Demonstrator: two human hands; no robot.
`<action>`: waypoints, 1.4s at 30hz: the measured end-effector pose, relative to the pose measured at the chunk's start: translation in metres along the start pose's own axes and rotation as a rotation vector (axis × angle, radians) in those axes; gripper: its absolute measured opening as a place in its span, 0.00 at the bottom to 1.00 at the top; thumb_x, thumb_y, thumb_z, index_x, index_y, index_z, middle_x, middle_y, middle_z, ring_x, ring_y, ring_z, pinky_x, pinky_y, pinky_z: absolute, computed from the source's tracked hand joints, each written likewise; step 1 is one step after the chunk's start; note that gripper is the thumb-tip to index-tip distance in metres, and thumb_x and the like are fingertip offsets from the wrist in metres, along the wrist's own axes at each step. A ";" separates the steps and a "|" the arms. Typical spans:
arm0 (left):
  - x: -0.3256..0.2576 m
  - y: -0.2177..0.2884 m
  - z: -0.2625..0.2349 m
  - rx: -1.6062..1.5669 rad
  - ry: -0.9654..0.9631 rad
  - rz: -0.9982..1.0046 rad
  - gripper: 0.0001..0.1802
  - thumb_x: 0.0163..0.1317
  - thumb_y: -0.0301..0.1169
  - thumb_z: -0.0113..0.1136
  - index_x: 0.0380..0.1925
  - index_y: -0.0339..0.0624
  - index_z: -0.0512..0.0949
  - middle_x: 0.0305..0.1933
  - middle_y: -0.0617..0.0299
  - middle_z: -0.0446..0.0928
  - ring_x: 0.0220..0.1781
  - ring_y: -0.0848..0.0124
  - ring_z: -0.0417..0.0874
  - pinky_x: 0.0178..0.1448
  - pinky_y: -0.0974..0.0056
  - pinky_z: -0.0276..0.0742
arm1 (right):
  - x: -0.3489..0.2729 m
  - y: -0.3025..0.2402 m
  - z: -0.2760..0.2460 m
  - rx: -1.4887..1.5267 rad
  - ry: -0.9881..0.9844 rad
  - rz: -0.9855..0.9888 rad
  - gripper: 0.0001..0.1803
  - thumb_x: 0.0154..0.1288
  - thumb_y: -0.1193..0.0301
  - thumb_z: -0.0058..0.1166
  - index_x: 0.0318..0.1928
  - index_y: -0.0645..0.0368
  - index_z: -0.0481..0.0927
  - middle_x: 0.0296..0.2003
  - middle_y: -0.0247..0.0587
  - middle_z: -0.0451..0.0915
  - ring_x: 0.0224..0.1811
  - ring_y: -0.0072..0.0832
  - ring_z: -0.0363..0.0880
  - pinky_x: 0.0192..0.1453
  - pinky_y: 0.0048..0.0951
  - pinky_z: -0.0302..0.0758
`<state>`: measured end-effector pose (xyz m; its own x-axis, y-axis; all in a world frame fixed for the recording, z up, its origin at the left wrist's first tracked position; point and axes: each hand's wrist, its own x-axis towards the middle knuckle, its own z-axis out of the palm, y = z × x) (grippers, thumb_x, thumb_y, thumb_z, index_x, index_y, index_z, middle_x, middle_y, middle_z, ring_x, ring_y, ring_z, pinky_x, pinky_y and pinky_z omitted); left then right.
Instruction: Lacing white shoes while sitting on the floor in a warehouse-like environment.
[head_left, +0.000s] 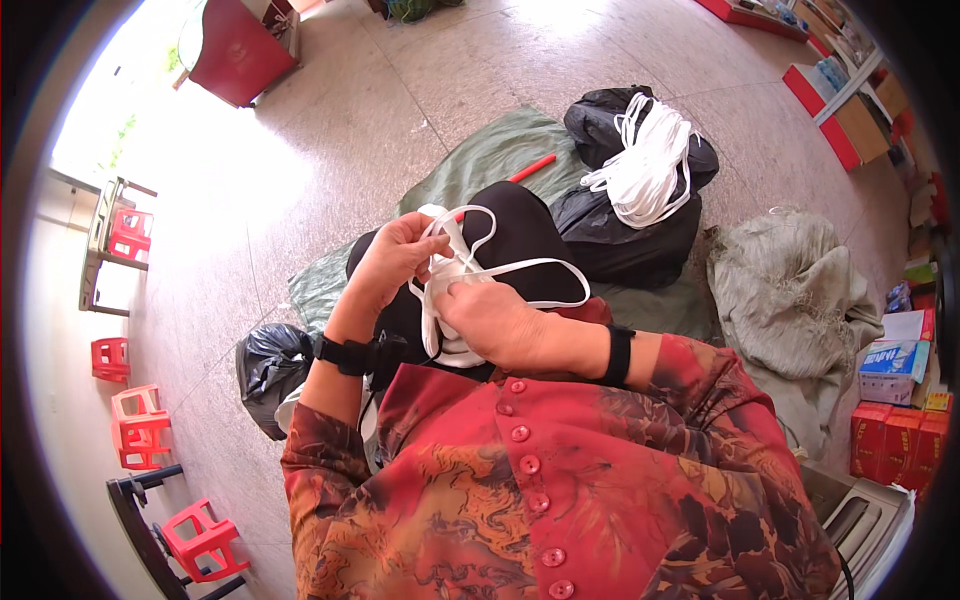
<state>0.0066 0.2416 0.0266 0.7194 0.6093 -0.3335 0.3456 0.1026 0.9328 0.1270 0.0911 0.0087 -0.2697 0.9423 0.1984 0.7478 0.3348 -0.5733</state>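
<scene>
The floor [400, 90] is wide and bare up ahead, with lots of room. A green sheet [480, 160] lies on it, its edge near the person's knees. On the sheet sits a black bag [630, 240] with a pile of white straps [645, 165] on top. Close in front of the chest, the left hand [395, 258] pinches a white strap [500, 268] with its fingers. The right hand [495, 322] has its fingers pressed on the same strap.

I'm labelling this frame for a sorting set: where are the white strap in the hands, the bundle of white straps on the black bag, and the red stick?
white strap [520, 267], head view, upper loop span.
bundle of white straps [645, 165], head view, middle.
red stick [533, 167], head view, its shaft.
</scene>
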 end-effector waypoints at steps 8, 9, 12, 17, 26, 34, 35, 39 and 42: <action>0.014 0.051 0.009 0.197 -0.018 0.035 0.08 0.63 0.32 0.67 0.38 0.42 0.79 0.26 0.69 0.78 0.21 0.85 0.69 0.23 0.76 0.61 | 0.002 -0.033 -0.022 0.393 -0.096 -0.268 0.10 0.57 0.70 0.53 0.23 0.62 0.75 0.21 0.53 0.77 0.29 0.52 0.79 0.36 0.49 0.74; 0.017 0.056 0.012 0.335 -0.003 0.036 0.09 0.63 0.32 0.67 0.39 0.42 0.79 0.26 0.68 0.78 0.22 0.84 0.70 0.23 0.76 0.61 | 0.007 -0.049 -0.048 0.440 -0.032 -0.304 0.10 0.58 0.70 0.53 0.22 0.62 0.75 0.21 0.53 0.76 0.28 0.53 0.78 0.34 0.48 0.73; 0.010 0.022 0.016 0.165 -0.069 0.117 0.12 0.60 0.35 0.69 0.39 0.42 0.80 0.32 0.63 0.80 0.31 0.78 0.77 0.33 0.71 0.70 | 0.022 -0.068 -0.118 0.508 0.107 -0.391 0.12 0.61 0.71 0.52 0.22 0.64 0.73 0.16 0.51 0.72 0.19 0.44 0.74 0.28 0.39 0.70; -0.004 0.051 0.016 0.552 -0.256 0.254 0.14 0.68 0.37 0.59 0.41 0.36 0.80 0.47 0.57 0.78 0.49 0.70 0.79 0.59 0.62 0.74 | 0.014 -0.050 -0.205 0.436 0.453 -0.288 0.16 0.72 0.65 0.51 0.31 0.64 0.79 0.18 0.41 0.68 0.20 0.23 0.67 0.27 0.31 0.66; -0.072 0.038 0.001 -0.031 0.164 0.324 0.20 0.79 0.37 0.41 0.24 0.44 0.65 0.21 0.71 0.59 0.22 0.79 0.59 0.30 0.69 0.62 | -0.071 0.118 -0.279 0.242 0.624 0.329 0.12 0.75 0.65 0.52 0.51 0.57 0.80 0.22 0.18 0.65 0.20 0.09 0.59 0.24 0.15 0.56; -0.093 -0.063 -0.087 -0.852 0.484 0.159 0.21 0.77 0.38 0.43 0.21 0.50 0.60 0.18 0.74 0.49 0.17 0.81 0.48 0.20 0.70 0.45 | -0.102 0.221 -0.247 -0.283 0.883 0.599 0.08 0.73 0.66 0.54 0.47 0.51 0.81 0.28 0.26 0.77 0.25 0.15 0.71 0.30 0.19 0.69; -0.093 -0.067 -0.098 -0.851 0.482 0.158 0.21 0.77 0.38 0.43 0.21 0.50 0.60 0.18 0.74 0.49 0.17 0.81 0.48 0.20 0.70 0.45 | -0.092 0.212 -0.221 -0.069 0.804 0.545 0.08 0.74 0.66 0.52 0.48 0.50 0.81 0.28 0.27 0.78 0.27 0.20 0.73 0.34 0.23 0.73; -0.119 -0.091 -0.193 -0.807 0.974 0.135 0.15 0.75 0.34 0.45 0.25 0.48 0.63 0.18 0.74 0.49 0.16 0.80 0.48 0.18 0.70 0.45 | -0.047 0.109 -0.122 0.525 0.352 0.348 0.12 0.71 0.73 0.49 0.51 0.61 0.77 0.31 0.33 0.77 0.27 0.20 0.75 0.34 0.25 0.77; -0.170 -0.126 -0.283 -0.618 1.310 0.079 0.13 0.72 0.32 0.46 0.24 0.48 0.64 0.17 0.73 0.51 0.14 0.80 0.49 0.16 0.70 0.43 | -0.020 0.060 -0.061 0.678 0.003 0.311 0.11 0.69 0.78 0.51 0.50 0.63 0.76 0.31 0.35 0.78 0.33 0.19 0.77 0.39 0.24 0.76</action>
<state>-0.3298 0.3479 0.0042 -0.4494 0.8622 -0.2337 -0.2221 0.1455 0.9641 0.2144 0.0925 0.0185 -0.1042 0.9932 -0.0517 0.2512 -0.0240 -0.9676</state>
